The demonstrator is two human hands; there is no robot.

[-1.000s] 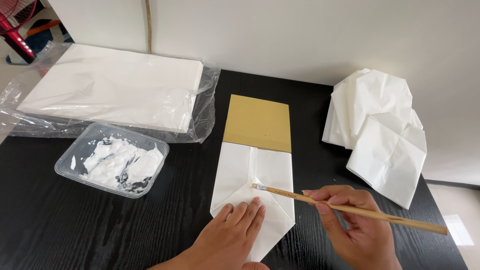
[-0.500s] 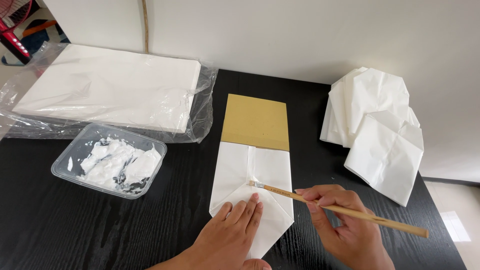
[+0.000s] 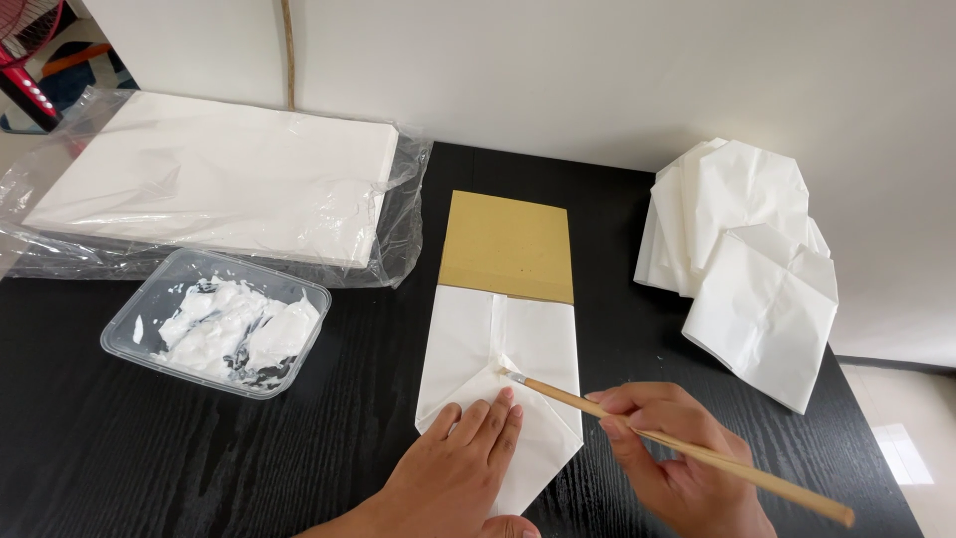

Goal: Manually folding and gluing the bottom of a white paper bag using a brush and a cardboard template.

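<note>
1. The folded white paper piece [image 3: 498,379] lies flat on the black wooden table [image 3: 149,458], a little right of the middle and near the person. Its long axis runs from far to near. The near end is folded to a point that aims toward the person, and the far end is square.
2. A tan cardboard sheet [image 3: 508,244] sticks out from under the paper's far end and carries the same line on toward the wall.
3. A thin wooden brush [image 3: 677,448] lies slanted across the scene. Its bristle tip touches the paper at the centre, where the folds meet, and its handle runs off to the near right.
4. The right hand [image 3: 667,458] grips the brush handle like a pen, fingers curled closed around it, resting to the right of the paper's point.
5. The left hand [image 3: 458,468] lies open and flat, palm down with fingers together, pressing on the near pointed flap. Its fingertips are just beside the brush tip.
6. To the left, well apart from the paper, stands a clear plastic tub [image 3: 214,334] with smeared white paste in it.
7. Beyond the tub, at the far left, a stack of white sheets [image 3: 219,179] sits in a loose clear plastic wrapper.
8. At the far right, against the wall, lies a pile of finished folded white paper pieces [image 3: 747,259], overlapping one another.
</note>
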